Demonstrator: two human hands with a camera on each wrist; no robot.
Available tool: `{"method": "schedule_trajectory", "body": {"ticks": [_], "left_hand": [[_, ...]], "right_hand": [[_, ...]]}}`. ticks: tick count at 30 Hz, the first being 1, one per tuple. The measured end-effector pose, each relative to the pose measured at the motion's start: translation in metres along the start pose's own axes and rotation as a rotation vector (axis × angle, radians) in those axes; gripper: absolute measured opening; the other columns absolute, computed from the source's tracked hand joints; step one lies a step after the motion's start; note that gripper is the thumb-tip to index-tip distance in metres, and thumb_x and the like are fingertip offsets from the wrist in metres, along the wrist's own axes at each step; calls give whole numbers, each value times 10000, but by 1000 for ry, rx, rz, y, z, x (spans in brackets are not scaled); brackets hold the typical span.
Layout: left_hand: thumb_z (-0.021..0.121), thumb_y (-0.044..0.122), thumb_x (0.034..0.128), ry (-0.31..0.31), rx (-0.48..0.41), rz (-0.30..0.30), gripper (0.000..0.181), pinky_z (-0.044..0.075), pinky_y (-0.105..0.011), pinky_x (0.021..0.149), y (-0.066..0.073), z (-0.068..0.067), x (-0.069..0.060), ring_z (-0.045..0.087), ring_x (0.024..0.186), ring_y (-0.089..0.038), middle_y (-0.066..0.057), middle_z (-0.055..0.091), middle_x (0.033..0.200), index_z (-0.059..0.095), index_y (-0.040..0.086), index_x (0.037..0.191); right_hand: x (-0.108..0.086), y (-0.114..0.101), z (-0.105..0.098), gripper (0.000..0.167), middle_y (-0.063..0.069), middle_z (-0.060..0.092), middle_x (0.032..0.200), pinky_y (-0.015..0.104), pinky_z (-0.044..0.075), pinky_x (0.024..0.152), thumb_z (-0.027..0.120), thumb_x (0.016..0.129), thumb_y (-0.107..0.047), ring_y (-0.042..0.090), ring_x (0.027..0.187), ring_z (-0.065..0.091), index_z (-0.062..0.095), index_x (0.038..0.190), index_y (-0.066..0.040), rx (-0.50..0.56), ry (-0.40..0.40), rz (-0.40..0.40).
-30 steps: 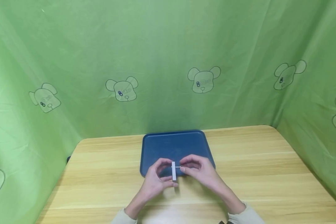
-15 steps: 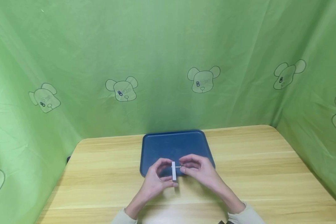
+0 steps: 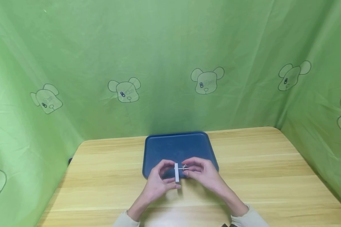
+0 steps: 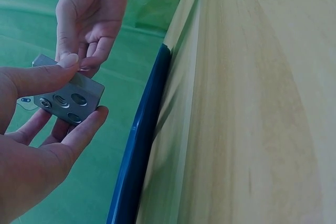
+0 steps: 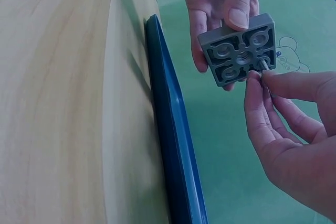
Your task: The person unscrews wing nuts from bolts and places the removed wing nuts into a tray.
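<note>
A person in pale sleeves (image 3: 126, 220) worked with 2 bare hands above a light wood-grain table (image 3: 267, 176), a square grey metal plate (image 3: 176, 174) held up on edge between them, near the 6 o'clock rim of a dark-blue rectangular tray (image 3: 174, 145). The left hand (image 3: 155, 182), at the plate's 8 o'clock, gripped it by its edges, thumb opposite fingers. The right hand (image 3: 205, 172), at 3 o'clock, curled its thumb and index finger inward, pinching at the free end of a silver threaded screw (image 5: 264, 65). The screw ran through the plate and jutted toward 3 o'clock; a tiny metallic piece (image 3: 184, 166) showed by the fingertips, too small to identify. Seen from the left wrist, the plate's smooth face bore a round screw head (image 4: 45, 103) in the hole at 9 o'clock. The right wrist's view showed the ribbed reverse, 4 corner holes around 1 central hole, the screw emerging at about 4 o'clock from the centre. At 12 o'clock beyond the tray hung a green curtain (image 3: 164, 47) printed with outlined animal heads (image 3: 207, 82), 4 of them whole.
</note>
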State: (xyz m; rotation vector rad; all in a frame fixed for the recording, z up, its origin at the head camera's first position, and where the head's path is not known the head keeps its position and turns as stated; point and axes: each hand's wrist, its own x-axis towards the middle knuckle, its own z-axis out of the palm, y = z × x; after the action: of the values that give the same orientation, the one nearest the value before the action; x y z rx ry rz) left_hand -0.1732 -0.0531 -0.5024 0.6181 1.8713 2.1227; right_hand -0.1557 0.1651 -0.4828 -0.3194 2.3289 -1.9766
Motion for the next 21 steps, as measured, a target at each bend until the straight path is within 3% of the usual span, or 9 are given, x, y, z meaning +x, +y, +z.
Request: {"method": "schedule_trajectory", "body": {"ticks": [9, 16, 21], "left_hand": [[800, -245, 641, 2, -13, 4, 690, 609, -423, 972, 0, 0, 0, 470, 1322, -542, -304, 533, 1345, 570, -15, 1250], [809, -234, 641, 5, -6, 6, 689, 609, -414, 973, 0, -1, 1, 474, 1321, -537, -308, 534, 1342, 575, -8, 1248], [816, -217, 646, 9, 7, 6, 684, 609, -404, 973, -1, -1, 0, 474, 1320, -539, -301, 538, 1339, 575, -6, 1250]], "right_hand": [[0, 1, -1, 252, 228, 709, 1100, 325, 657, 845, 730, 890, 32, 278, 969, 746, 691, 1139, 43, 17, -12, -16], [2, 1, 0, 232, 268, 677, 1146, 446, 661, 837, 723, 947, -75, 483, 1066, 678, 684, 1130, 62, 26, -12, -44], [2, 1, 0, 210, 245, 690, 1114, 415, 669, 813, 695, 982, -135, 464, 1022, 693, 691, 1106, 34, 17, -7, -46]]}}
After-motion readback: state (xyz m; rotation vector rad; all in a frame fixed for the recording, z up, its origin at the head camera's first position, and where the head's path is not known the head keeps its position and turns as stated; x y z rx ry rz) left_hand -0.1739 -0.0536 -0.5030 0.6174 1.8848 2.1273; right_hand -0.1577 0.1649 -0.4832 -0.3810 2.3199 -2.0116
